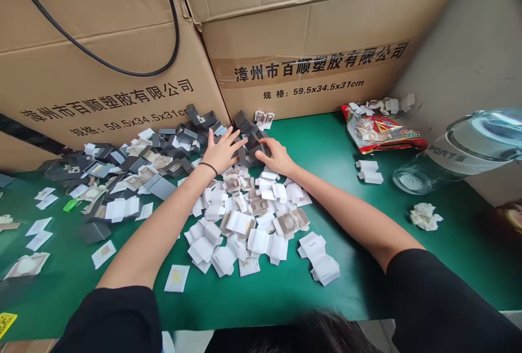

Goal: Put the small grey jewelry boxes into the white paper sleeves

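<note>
My left hand (222, 150) lies over a heap of small black boxes (196, 138) against the cartons, its fingers spread. My right hand (279, 156) is at the heap's right side, thumb and fingers apart, touching a cluster of black boxes (249, 143) between the two hands. No firm grip shows in either hand. Just below them spreads a pile of folded white card inserts (261, 206), some showing beige undersides. A white insert (319, 258) lies apart at the pile's lower right, and a small white card (176, 278) at its lower left.
Two large cardboard cartons (310, 32) wall off the back of the green table (367, 298), with a black cable (118, 70) hanging in front. To the right are a red snack bag (385, 130), a clear jug (452, 152) and crumpled paper (425, 217). Loose cards (39, 240) lie left.
</note>
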